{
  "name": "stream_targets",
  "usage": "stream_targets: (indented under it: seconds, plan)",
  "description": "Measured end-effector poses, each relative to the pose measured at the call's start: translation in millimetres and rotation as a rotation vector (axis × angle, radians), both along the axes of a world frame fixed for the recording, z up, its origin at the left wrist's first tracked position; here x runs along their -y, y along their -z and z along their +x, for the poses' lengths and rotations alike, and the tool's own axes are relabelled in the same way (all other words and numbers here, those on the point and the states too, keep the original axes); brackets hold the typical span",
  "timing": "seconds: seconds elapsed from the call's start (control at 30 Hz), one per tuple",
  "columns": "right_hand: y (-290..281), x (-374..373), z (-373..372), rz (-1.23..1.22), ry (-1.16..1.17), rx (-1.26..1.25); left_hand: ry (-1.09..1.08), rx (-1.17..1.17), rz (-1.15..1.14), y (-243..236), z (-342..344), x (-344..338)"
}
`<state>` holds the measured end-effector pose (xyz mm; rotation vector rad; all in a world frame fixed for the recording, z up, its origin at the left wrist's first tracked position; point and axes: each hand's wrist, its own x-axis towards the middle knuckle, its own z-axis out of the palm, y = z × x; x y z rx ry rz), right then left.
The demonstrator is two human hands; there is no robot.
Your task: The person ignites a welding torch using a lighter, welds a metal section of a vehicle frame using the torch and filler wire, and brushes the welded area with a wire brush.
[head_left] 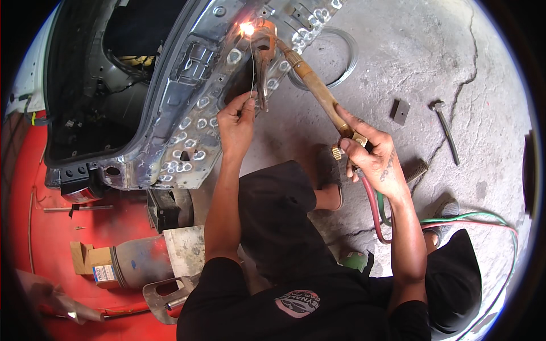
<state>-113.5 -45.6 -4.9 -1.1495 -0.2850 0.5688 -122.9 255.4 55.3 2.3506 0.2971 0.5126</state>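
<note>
My right hand (372, 156) is wrapped round the valve end of a brass welding torch (318, 85), which slants up to the left. Near its tip a bright glowing spot (247, 28) burns on the bare metal car body panel (190, 122). Between thumb and fingers, my left hand (236, 125) pinches a thin filler wire (253, 68) that runs up toward the glow. Beside the wire hang locking pliers (262, 85), apparently clamped at the panel's edge. Around the pliers' upper end the metal looks orange; glare hides the exact spot where wire and flame meet.
Red and green hoses (475, 215) trail from the torch to the right. On the concrete lie a wire coil (354, 57), a dark block (400, 112), a hammer (446, 133) and a spring (418, 171). A grey cylinder (142, 261) and cardboard box (94, 264) lie lower left.
</note>
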Motion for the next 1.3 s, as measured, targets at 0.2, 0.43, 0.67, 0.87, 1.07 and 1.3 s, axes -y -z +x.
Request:
stream_targets:
  seconds: [0.2, 0.43, 0.67, 0.87, 1.07, 1.3]
  plan:
    - [-0.1, -1.8, -0.4, 0.007, -0.004, -0.004, -0.003, 0.001, -0.022, -1.5, -0.7, 0.9]
    - [-1.8, 3.0, 0.1, -0.01, -0.013, -0.042, 0.005, -0.007, -0.03, 0.6, 2.6, 0.9]
    - [0.9, 0.4, -1.0, 0.0, 0.006, -0.012, -0.009, -0.019, -0.004, 0.6, 2.1, -1.3]
    - [0.5, 0.6, -0.8, 0.0, 0.003, -0.021, -0.002, -0.011, -0.029, 0.4, 2.7, 1.1]
    - [1.1, 1.1, 0.1, -0.008, -0.017, -0.034, -0.003, -0.021, -0.033, 0.3, 2.7, -0.3]
    - [-0.3, 0.1, -0.8, 0.003, 0.006, -0.007, 0.003, -0.011, -0.014, 0.6, 3.0, 0.1]
